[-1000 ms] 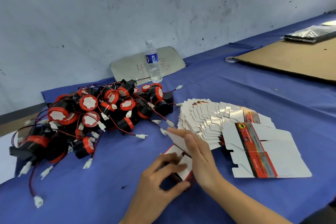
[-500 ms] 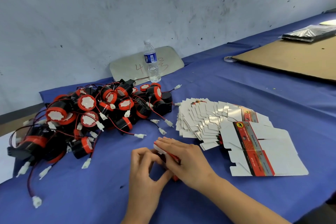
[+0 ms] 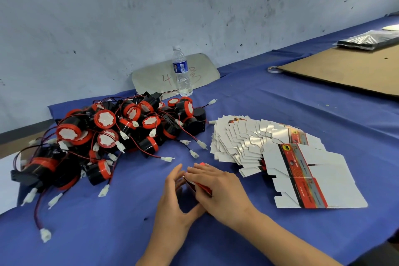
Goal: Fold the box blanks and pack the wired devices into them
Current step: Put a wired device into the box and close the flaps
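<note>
- Box point(image 3: 201, 188), red-printed and partly folded, sits on the blue surface point(image 3: 269, 114) between both hands, mostly hidden by them.
- Right hand point(image 3: 218, 190) lies over its top, fingers point(image 3: 194, 171) bent round the card.
- Left hand point(image 3: 174, 203) grips its near side, fingers curled upright, thumb reaching under.
- Blanks point(image 3: 259, 147) are fanned flat just right of the hands.
- Devices point(image 3: 112, 129), black and red with wires, are heaped to the left.
- Bottle point(image 3: 182, 71) stands behind the heap, by the wall.

Packing workshop, piled wired devices point(image 3: 112, 131), stacked box blanks point(image 3: 248, 140), blue-clothed bench point(image 3: 280, 103)
</note>
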The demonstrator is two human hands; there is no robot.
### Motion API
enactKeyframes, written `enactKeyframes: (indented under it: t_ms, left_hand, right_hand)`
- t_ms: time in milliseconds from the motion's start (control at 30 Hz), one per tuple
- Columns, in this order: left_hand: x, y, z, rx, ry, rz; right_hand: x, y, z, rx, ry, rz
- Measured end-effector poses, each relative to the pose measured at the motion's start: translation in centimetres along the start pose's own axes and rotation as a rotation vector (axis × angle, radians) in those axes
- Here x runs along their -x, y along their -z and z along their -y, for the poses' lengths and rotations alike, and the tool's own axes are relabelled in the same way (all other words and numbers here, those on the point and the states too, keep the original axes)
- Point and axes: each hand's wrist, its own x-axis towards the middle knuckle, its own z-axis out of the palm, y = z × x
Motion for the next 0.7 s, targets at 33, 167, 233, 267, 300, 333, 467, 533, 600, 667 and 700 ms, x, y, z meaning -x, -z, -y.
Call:
enactKeyframes:
  t_ms: [33, 167, 233, 267, 300, 333, 467, 533, 600, 667, 700]
  left_hand:
    - [0.0, 0.0, 0.0, 0.003, 0.016, 0.02]
    - [0.0, 0.1, 0.2, -0.059, 0.027, 0.052]
    - [-0.1, 0.3, 0.5, -0.094, 0.036, 0.068]
    - [-0.2, 0.3, 0.5, -0.114, 0.045, 0.078]
    - [-0.2, 0.3, 0.4, -0.136, 0.055, 0.087]
    - [-0.2, 0.3, 0.4, -0.158, 0.059, 0.097]
    - [-0.1, 0.4, 0.8, -0.234, 0.011, 0.109]
    - [0.0, 0.3, 0.9, -0.252, -0.013, 0.137]
    - [0.0, 0.2, 0.9, -0.257, -0.032, 0.153]
    - [-0.1, 0.1, 0.6, -0.251, -0.018, 0.133]
    - [-0.2, 0.0, 0.5, -0.248, -0.017, 0.125]
  right_hand:
    - [0.0, 0.0, -0.1, 0.018, 0.016, 0.001]
    - [0.1, 0.4, -0.6, 0.01, 0.004, 0.157]
    - [0.1, 0.6, -0.7, 0.051, 0.017, 0.204]
    - [0.1, 0.7, -0.6, 0.084, 0.027, 0.23]
    - [0.1, 0.8, -0.5, 0.117, 0.034, 0.257]
    - [0.1, 0.9, -0.5, 0.144, 0.037, 0.285]
    - [0.0, 1.6, -0.4, 0.168, 0.008, 0.424]
    - [0.0, 1.9, -0.4, 0.19, -0.003, 0.508]
    - [-0.2, 2.0, -0.4, 0.264, 0.019, 0.592]
    - [-0.5, 2.2, -0.4, 0.317, 0.047, 0.637]
    - [-0.4, 2.1, -0.5, 0.331, 0.062, 0.622]
